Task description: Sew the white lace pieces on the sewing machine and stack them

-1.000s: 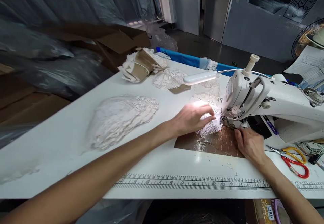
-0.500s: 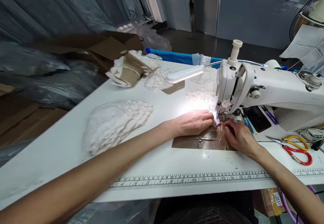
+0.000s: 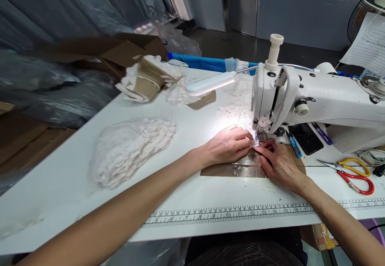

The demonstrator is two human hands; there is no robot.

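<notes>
Lace [image 3: 256, 142] is pinched by fingers of right hand [image 3: 278, 162] and touched by those of left hand [image 3: 229, 146], whose grip is unclear, seemingly mid-seam, stacked pieces [image 3: 132, 150] untouched leftward of both.

- White lace piece [image 3: 256, 142], thin and openwork from where I stand, its near end crumpled at the needle, in the glare of the lamp, with fingertips of both hands touching it.
- White sewing machine [image 3: 327, 101], upright on the desk [image 3: 228, 193], its needle end right over that lace.
</notes>
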